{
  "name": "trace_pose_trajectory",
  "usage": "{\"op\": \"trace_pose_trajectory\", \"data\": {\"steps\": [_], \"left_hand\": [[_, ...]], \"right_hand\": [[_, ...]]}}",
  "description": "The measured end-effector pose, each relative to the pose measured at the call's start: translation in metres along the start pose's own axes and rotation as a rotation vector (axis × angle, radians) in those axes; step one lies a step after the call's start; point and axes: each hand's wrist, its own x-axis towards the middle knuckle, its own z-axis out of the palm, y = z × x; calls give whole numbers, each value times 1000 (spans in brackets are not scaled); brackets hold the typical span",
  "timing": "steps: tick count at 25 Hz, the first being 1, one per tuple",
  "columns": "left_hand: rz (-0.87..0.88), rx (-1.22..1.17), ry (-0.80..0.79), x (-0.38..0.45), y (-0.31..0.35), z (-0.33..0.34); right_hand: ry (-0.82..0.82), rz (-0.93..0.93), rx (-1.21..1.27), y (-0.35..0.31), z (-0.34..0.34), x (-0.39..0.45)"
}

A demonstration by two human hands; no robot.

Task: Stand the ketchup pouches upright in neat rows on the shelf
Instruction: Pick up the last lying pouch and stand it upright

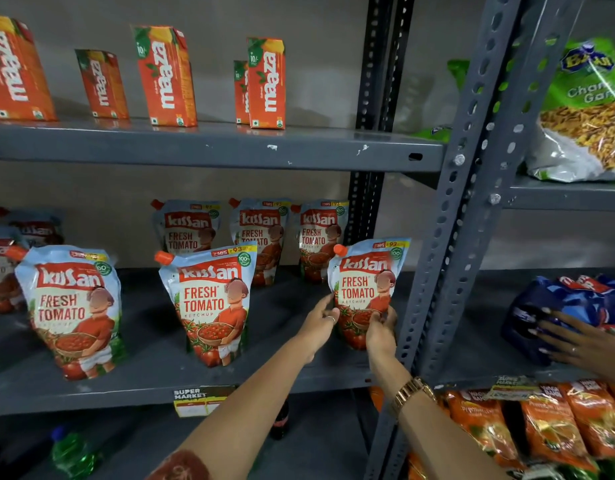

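Several Kissan ketchup pouches stand upright on the grey middle shelf [160, 386]. The front row holds one at the left [72, 306], one in the middle [209, 303] and one at the right [366, 289]. Behind them stand three more [186, 226], [261, 226], [319, 233], and others at the far left [1, 271]. My left hand [318, 323] touches the right front pouch's lower left edge. My right hand [380, 332] grips that pouch's bottom right, a gold watch on its wrist.
Maaza juice cartons [165, 76] line the upper shelf. A perforated grey upright [448, 237] stands just right of the held pouch. Another person's hand [583, 344] rests on blue packets [558, 306] on the neighbouring shelf. Orange snack bags [541, 427] lie below; a green bottle [72, 453] at lower left.
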Motion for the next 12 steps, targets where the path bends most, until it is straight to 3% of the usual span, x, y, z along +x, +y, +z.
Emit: {"op": "trace_pose_trajectory", "data": {"steps": [6, 12], "left_hand": [[-17, 3, -54, -5, -5, 3], [-12, -3, 25, -10, -13, -16]], "right_hand": [[-95, 13, 92, 5, -2, 9], [-185, -49, -135, 18, -5, 0]]}}
